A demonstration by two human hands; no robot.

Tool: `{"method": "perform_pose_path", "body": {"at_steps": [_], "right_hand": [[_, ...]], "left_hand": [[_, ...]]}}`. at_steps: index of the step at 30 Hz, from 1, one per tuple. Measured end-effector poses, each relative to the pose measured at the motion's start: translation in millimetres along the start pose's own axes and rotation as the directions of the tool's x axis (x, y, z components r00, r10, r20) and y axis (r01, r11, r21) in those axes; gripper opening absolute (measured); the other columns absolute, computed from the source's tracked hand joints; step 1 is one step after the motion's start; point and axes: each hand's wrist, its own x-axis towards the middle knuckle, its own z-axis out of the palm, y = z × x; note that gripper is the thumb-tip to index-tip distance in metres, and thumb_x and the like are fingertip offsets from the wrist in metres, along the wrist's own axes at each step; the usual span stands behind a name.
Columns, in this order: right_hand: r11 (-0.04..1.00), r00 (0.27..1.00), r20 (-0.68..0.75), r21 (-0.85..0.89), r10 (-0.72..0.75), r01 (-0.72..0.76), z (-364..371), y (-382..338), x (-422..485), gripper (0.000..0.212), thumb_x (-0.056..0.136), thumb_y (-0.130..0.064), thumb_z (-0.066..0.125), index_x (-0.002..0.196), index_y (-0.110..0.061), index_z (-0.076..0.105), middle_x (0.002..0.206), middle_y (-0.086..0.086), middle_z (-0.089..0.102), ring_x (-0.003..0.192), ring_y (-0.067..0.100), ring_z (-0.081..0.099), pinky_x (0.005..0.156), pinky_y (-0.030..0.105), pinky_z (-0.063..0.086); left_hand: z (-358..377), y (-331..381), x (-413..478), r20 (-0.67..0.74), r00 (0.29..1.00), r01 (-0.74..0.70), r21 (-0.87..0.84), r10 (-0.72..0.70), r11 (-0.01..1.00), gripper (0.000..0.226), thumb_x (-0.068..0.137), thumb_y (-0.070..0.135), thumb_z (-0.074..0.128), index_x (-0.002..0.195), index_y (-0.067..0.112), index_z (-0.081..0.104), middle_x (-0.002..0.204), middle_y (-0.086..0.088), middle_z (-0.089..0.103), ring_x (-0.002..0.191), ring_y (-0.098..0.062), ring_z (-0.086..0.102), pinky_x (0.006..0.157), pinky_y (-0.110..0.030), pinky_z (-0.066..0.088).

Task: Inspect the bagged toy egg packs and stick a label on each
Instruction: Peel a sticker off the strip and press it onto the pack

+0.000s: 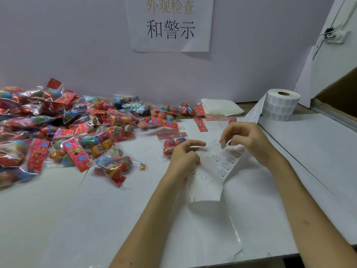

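Left hand (pixel 183 154) curls onto the label strip (pixel 222 165), index straight; right hand (pixel 249 141) pinches 1 half-peeled label (pixel 229 143). Pulled crooked, it could fold onto itself or tear. The nearest egg pack (pixel 171 145) lies just beyond the left hand. Strip print is too small to read; the wall sign (pixel 170 24) reads 外观检查 和警示.
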Motion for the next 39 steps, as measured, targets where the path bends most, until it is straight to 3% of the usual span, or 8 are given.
{"method": "perform_pose_path", "body": {"at_steps": [2, 5, 9, 13, 21, 29, 34, 39], "right_hand": [[0.999, 1.000, -0.016, 0.047, 0.000, 0.001, 1.1, -1.5, 0.2, 0.032, 0.062, -0.003, 0.050, 0.085, -0.002, 0.072, 0.079, 0.011, 0.073, 0.080, 0.020, 0.066, 0.074, 0.025, 0.051], [0.996, 1.000, 0.001, 0.085, 0.017, -0.017, 5.5, -3.4, -0.3, 0.037, 0.066, -0.005, 0.053, 0.096, -0.005, 0.075, 0.089, 0.014, 0.075, 0.083, 0.020, 0.068, 0.076, 0.027, 0.054], [0.994, 0.997, 0.076, 0.110, 0.014, -0.022, 13.0, -3.0, -0.4, 0.036, 0.073, -0.006, 0.056, 0.102, -0.009, 0.077, 0.089, 0.008, 0.075, 0.084, 0.020, 0.070, 0.079, 0.030, 0.055], [0.993, 0.997, 0.075, 0.120, -0.001, -0.008, 16.9, -2.7, 0.3, 0.032, 0.076, -0.008, 0.059, 0.103, -0.010, 0.077, 0.088, 0.006, 0.074, 0.083, 0.019, 0.069, 0.079, 0.029, 0.056], [0.999, 1.000, 0.003, 0.047, -0.008, 0.008, 26.0, -0.1, 2.7, 0.029, 0.088, 0.000, 0.072, 0.112, -0.017, 0.074, 0.091, 0.002, 0.074, 0.079, 0.018, 0.070, 0.072, 0.024, 0.054], [0.989, 0.992, -0.109, -0.140, -0.071, 0.055, 33.3, 0.3, 2.3, 0.009, 0.085, -0.012, 0.081, 0.082, -0.019, 0.075, 0.078, -0.005, 0.073, 0.077, 0.018, 0.071, 0.072, 0.033, 0.058], [0.994, 0.976, -0.203, -0.092, -0.080, 0.062, 32.8, -1.3, 4.3, 0.012, 0.088, -0.009, 0.077, 0.082, -0.019, 0.074, 0.078, -0.010, 0.072, 0.070, 0.012, 0.067, 0.067, 0.026, 0.052], [0.999, 0.980, -0.195, 0.016, 0.047, -0.044, 31.7, 3.0, 8.0, 0.025, 0.097, -0.007, 0.063, 0.115, -0.025, 0.066, 0.086, -0.005, 0.078, 0.074, 0.010, 0.069, 0.069, 0.019, 0.049]], "left_hand": [[1.6, 0.4, -1.9, -0.032, 0.995, -0.088, 0.118, 0.092, 0.989, 0.049, 0.081, -0.017, 0.049, 0.098, 0.023, 0.072, 0.110, 0.005, 0.069, 0.098, -0.016, 0.065, 0.075, -0.021, 0.051], [5.4, 0.0, -1.7, -0.102, 0.947, -0.263, 0.300, 0.305, 0.917, 0.032, 0.089, -0.003, 0.062, 0.109, 0.020, 0.072, 0.115, 0.013, 0.068, 0.112, -0.010, 0.064, 0.088, -0.016, 0.052], [6.2, 0.3, -1.0, -0.082, 0.910, -0.372, 0.271, 0.406, 0.888, 0.013, 0.094, 0.024, 0.072, 0.104, 0.018, 0.077, 0.101, 0.009, 0.076, 0.098, -0.004, 0.070, 0.079, -0.009, 0.049], [4.2, 1.3, 0.6, -0.091, 0.925, -0.351, 0.168, 0.369, 0.921, 0.008, 0.094, 0.029, 0.073, 0.090, 0.026, 0.078, 0.084, 0.012, 0.077, 0.085, -0.002, 0.071, 0.073, -0.011, 0.051], [1.1, 2.1, 3.6, -0.153, 0.937, -0.292, 0.154, 0.315, 0.944, 0.007, 0.090, 0.014, 0.077, 0.095, 0.013, 0.081, 0.080, 0.008, 0.075, 0.072, 0.002, 0.067, 0.066, -0.013, 0.051], [3.4, -1.8, 3.5, -0.129, 0.898, -0.354, 0.354, 0.420, 0.866, 0.013, 0.094, 0.015, 0.071, 0.101, 0.016, 0.081, 0.093, 0.008, 0.077, 0.085, -0.005, 0.069, 0.073, -0.010, 0.050], [-10.3, 2.4, 4.3, -0.399, 0.816, -0.285, 0.352, 0.418, 0.892, 0.033, 0.095, -0.005, 0.054, 0.116, 0.013, 0.072, 0.106, 0.004, 0.071, 0.087, 0.005, 0.064, 0.075, -0.004, 0.048], [-25.6, 4.0, 5.1, -0.550, 0.763, -0.107, 0.410, 0.339, 0.906, 0.040, 0.090, -0.003, 0.056, 0.112, 0.029, 0.054, 0.124, 0.000, 0.065, 0.119, -0.022, 0.056, 0.097, -0.037, 0.050]]}}
